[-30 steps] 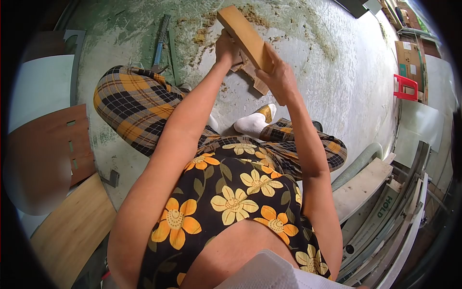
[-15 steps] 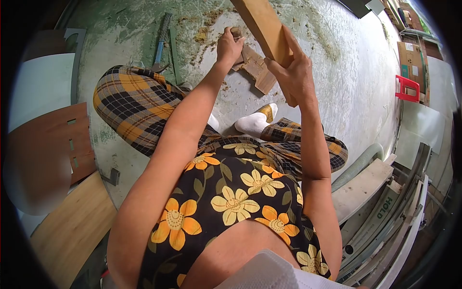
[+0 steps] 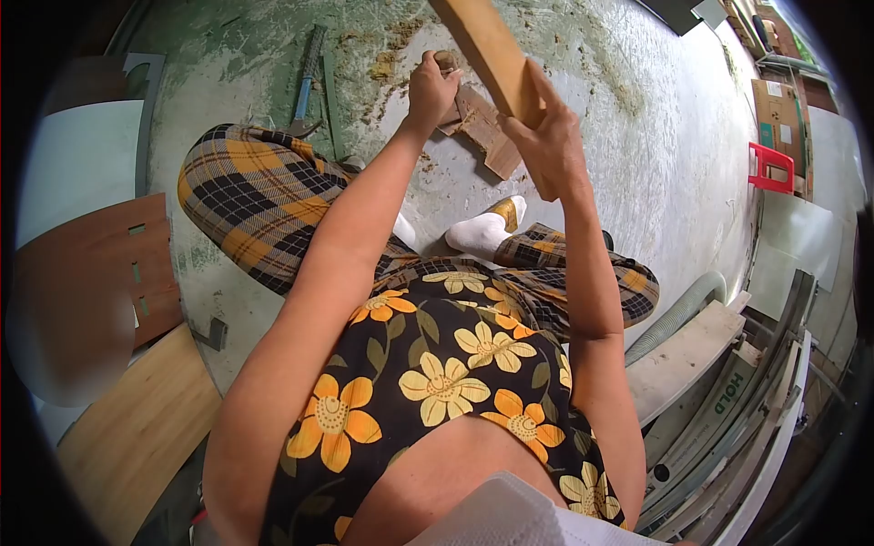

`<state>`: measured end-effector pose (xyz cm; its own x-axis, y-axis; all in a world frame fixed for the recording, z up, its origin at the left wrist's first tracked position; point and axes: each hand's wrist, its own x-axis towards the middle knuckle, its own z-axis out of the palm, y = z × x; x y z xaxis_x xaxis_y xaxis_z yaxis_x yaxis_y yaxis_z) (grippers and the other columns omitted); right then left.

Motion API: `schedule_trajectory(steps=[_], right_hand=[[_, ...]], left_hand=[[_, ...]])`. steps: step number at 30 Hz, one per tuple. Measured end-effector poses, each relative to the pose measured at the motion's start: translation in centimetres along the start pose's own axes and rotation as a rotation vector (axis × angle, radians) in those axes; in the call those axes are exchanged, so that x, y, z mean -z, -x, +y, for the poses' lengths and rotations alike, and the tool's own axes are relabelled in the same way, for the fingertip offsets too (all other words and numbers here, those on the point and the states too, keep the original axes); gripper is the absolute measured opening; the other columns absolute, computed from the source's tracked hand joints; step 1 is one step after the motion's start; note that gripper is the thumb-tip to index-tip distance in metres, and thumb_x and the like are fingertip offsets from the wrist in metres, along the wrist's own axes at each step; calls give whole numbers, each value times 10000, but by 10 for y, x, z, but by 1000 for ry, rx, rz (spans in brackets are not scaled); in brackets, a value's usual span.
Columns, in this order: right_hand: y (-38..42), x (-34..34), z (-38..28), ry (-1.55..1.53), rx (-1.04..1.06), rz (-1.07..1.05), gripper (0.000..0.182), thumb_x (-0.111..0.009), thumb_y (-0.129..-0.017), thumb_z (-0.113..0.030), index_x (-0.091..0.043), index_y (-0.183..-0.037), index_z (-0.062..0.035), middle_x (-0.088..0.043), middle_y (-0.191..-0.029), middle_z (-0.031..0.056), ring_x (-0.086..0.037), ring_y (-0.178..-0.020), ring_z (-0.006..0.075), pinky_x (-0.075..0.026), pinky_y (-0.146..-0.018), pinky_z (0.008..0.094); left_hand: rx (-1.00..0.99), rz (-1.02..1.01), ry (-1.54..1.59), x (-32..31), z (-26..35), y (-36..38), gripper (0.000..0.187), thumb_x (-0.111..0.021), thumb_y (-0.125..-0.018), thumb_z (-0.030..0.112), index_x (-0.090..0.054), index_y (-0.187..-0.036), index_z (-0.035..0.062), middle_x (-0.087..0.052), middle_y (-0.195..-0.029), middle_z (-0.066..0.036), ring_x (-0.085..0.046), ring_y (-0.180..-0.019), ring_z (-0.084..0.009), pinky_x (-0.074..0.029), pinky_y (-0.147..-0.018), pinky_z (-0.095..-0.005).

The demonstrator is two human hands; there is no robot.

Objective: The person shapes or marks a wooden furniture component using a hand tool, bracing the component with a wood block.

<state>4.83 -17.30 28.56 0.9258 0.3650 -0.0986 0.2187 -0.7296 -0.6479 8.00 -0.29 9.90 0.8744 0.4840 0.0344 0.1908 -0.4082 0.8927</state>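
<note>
My left hand (image 3: 431, 92) is closed around an upright tool, perhaps a chisel, with only its round wooden handle end (image 3: 445, 60) showing above the fist. The lower part is hidden. Beneath that fist lies a brown board (image 3: 489, 141) with a rough, broken edge, flat on the floor. In my right hand (image 3: 550, 136) is a thick wooden plank (image 3: 487, 52), gripped near its lower end. It slants up and to the left, past the top of the view, apart from the handle.
A claw hammer (image 3: 307, 91) with a blue and black handle lies left of my hands, beside a thin green strip (image 3: 330, 105). Wood debris is scattered on the worn floor (image 3: 637, 118). Boards (image 3: 146, 419) stand at left, long rails (image 3: 756, 409) and a red stool (image 3: 770, 167) at right.
My right hand and the plank have shifted slightly to the left. My left hand stays almost in place on the handle, and the brown board has not visibly moved.
</note>
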Motion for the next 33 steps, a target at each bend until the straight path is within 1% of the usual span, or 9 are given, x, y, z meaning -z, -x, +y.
schedule_trajectory(steps=[9, 11, 16, 18, 21, 25, 26, 29, 33], right_hand=[[6, -25, 22, 8, 31, 10, 820, -703, -723, -228, -372, -1465, -123, -684, -1000, 252, -698, -877, 354, -547, -808, 414], [7, -40, 43, 110, 86, -16, 813, -702, -728, -228, -374, -1462, -103, -686, -978, 252, -695, -876, 354, -538, -818, 406], [7, -22, 15, 12, -21, -42, 793, -698, -731, -225, -395, -1453, -98, -676, -1008, 270, -700, -848, 343, -543, -784, 398], [6, -3, -11, -89, -80, -40, 796, -698, -725, -223, -400, -1451, -96, -677, -1016, 269, -707, -850, 308, -552, -760, 391], [5, 2, -11, -114, 135, 105, 801, -700, -719, -220, -399, -1452, -99, -684, -992, 262, -708, -865, 286, -557, -765, 388], [10, -19, 12, -95, 12, 15, 815, -729, -727, -166, -394, -1470, -137, -689, -1061, 213, -696, -909, 278, -569, -785, 364], [8, -30, 27, 22, -71, -61, 811, -727, -729, -172, -396, -1468, -127, -681, -1078, 231, -694, -926, 291, -559, -809, 367], [7, -42, 45, 27, 5, -43, 818, -695, -721, -235, -377, -1461, -90, -665, -1058, 276, -661, -986, 395, -505, -901, 408], [10, -13, 10, -55, -87, -45, 810, -690, -717, -238, -390, -1454, -86, -669, -1059, 259, -699, -878, 340, -543, -815, 377]], left_hand=[[7, 23, 2, -10, 2, 6, 467, -747, -792, 242, -529, -1113, -17, -682, -980, -214, -666, -932, -361, -531, -813, -412], [182, -1, 101, 5, 28, 13, 340, -701, -811, 166, -549, -1085, 36, -697, -980, -143, -677, -927, -321, -531, -789, -399], [-39, 53, 66, -7, -1, 11, 389, -685, -823, 179, -533, -1141, 16, -692, -955, -182, -686, -897, -322, -538, -792, -392], [20, -1, 35, -5, 2, 9, 414, -717, -809, 192, -532, -1124, -3, -687, -974, -198, -672, -913, -351, -531, -801, -405], [66, -39, 8, 2, 11, 6, 439, -737, -800, 200, -527, -1120, -16, -682, -978, -210, -662, -919, -371, -525, -807, -418], [37, -9, 29, 3, 15, 8, 384, -715, -811, 194, -538, -1090, -2, -679, -978, -213, -659, -937, -361, -523, -811, -420], [25, 10, 35, 2, 15, 10, 366, -710, -813, 194, -543, -1078, 3, -678, -978, -213, -659, -943, -357, -522, -813, -419], [192, 5, 68, 8, 21, 11, 315, -702, -800, 185, -564, -1020, 6, -682, -972, -199, -667, -924, -350, -523, -804, -409], [-11, 42, 45, -6, 6, 8, 364, -694, -826, 188, -535, -1094, 0, -692, -954, -186, -682, -920, -335, -535, -796, -402]])
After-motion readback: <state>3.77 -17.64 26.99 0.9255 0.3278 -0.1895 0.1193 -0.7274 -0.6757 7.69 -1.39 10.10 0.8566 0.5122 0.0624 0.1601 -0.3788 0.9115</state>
